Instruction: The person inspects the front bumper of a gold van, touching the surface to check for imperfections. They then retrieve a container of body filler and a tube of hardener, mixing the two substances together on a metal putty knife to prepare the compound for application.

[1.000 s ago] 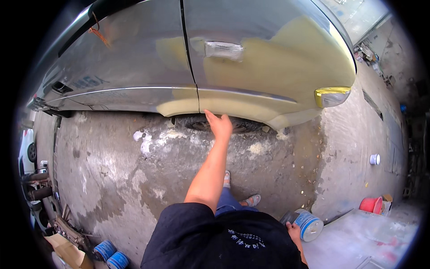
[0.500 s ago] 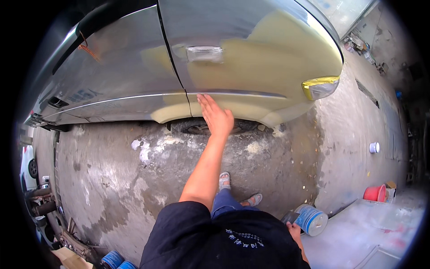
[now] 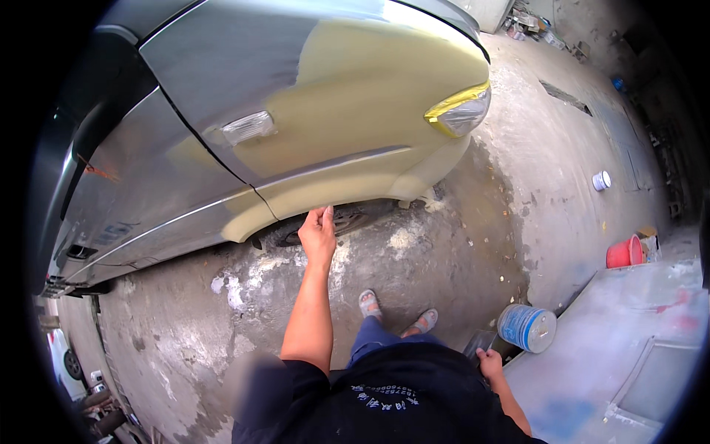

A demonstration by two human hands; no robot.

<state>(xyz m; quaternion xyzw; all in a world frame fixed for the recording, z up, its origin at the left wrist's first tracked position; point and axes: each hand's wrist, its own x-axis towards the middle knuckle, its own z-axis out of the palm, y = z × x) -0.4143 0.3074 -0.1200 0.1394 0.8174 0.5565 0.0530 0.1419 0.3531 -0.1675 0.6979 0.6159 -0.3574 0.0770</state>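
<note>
My left hand (image 3: 318,235) reaches out at the lower edge of a car's front fender (image 3: 333,176), just above the wheel. Its fingers are bent and drawn together, tips up by the wheel arch lip; nothing shows in them, and I cannot tell if they touch. Smooth yellowish filler covers much of the fender, with bare grey beyond it. Low at my right side, my right hand (image 3: 489,362) is closed on a dark flat rectangular plate (image 3: 479,342), whose exact kind I cannot make out. A blue-and-white bucket (image 3: 526,328) is right beside the plate.
Yellow tape and clear film mask the headlight (image 3: 460,111); film covers the door-side lamp (image 3: 248,127). A red bucket (image 3: 625,252) and a small white can (image 3: 601,180) stand to the right. A pale panel (image 3: 592,355) lies at lower right. The concrete floor (image 3: 185,318) is stained.
My left hand has come down off the fender's side to the wheel arch edge, its flat fingers now drawn together. The view has turned and shifted right. My right hand keeps the plate.
</note>
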